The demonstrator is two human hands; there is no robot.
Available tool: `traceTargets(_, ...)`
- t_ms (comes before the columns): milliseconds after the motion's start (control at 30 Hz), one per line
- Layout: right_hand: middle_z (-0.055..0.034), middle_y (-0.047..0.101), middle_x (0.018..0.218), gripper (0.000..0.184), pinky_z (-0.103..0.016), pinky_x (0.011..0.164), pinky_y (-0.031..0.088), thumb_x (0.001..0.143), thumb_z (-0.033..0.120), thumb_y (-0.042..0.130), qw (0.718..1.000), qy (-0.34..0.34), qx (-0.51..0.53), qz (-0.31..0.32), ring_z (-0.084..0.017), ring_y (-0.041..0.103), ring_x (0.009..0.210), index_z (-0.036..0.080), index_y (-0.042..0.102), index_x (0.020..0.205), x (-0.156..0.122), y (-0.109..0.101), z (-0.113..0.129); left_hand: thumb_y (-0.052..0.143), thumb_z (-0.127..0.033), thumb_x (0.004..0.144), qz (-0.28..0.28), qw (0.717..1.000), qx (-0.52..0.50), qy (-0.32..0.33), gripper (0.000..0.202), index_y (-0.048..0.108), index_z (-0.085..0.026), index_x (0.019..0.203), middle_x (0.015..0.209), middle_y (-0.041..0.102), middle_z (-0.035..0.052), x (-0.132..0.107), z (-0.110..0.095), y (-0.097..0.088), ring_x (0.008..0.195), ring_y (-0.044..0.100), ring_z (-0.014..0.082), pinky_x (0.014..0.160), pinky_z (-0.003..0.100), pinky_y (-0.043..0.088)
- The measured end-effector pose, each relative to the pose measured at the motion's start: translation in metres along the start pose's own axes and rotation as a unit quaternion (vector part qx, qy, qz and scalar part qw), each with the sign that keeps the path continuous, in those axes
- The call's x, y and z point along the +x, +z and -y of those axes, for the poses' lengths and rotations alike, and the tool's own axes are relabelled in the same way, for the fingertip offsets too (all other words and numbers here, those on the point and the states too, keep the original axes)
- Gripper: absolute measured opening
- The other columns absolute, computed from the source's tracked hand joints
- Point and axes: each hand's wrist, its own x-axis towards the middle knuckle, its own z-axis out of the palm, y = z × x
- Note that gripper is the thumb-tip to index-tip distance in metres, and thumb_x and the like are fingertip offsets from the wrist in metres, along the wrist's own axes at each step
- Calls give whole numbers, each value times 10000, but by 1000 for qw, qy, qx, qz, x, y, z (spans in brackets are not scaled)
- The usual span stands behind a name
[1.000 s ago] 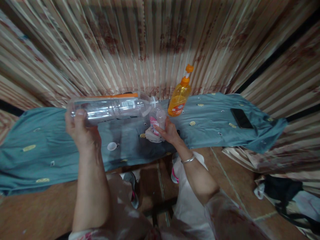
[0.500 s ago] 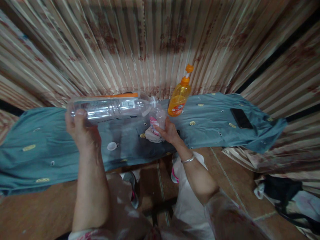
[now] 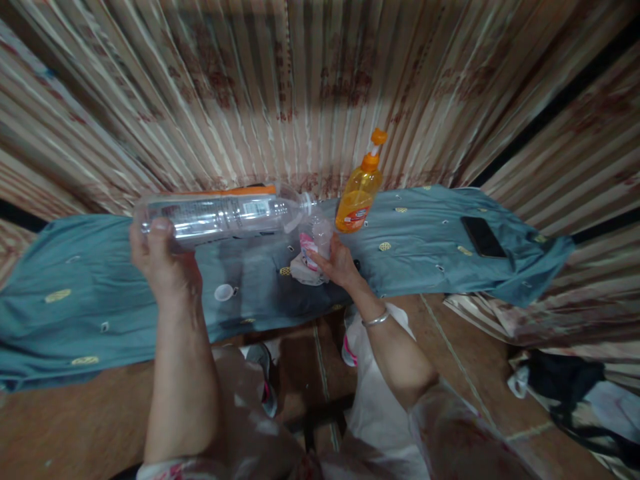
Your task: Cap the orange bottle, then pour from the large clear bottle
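My left hand (image 3: pixel 167 263) is wrapped round the base end of a large clear plastic bottle (image 3: pixel 225 217) with an orange-edged label. The bottle lies tipped nearly level, its neck pointing right. My right hand (image 3: pixel 337 261) grips a small clear bottle (image 3: pixel 321 233) with a pink label, just below the large bottle's mouth. Whether the two mouths touch, I cannot tell. A crumpled pale cloth (image 3: pixel 307 271) sits under and beside the small bottle. Just behind my right hand stands a pump bottle (image 3: pixel 359 197) of orange liquid.
A teal patterned cloth (image 3: pixel 420 233) covers the narrow table. On it are a white round cap (image 3: pixel 224 292) at the left and a black phone (image 3: pixel 483 237) at the right. Pleated curtains (image 3: pixel 300 80) hang close behind. A dark bag (image 3: pixel 565 380) lies on the floor at right.
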Motion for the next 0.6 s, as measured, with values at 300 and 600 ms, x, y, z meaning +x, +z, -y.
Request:
traceTargets(300,-158,767,1118,685,-462,926,571,836,583,705,1000,-10,4,-13,-334,734,1079,164,507,1341,1,3,-5,741,-425,591,-4,1000,-19,-12,383,687,-217,908,888,596,1,0,-3,3,975,620,202,1037,428,480)
traceTargets(600,-184,749,1163,671,-465,947,564,839,532,719,1000,-2,-1,-12,-340,726,1096,136,513,1340,0,2,-2,765,-456,584,-3,1000,-14,-13,423,672,-223,924,920,620,-2,0,-3,3,978,625,198,1028,422,489)
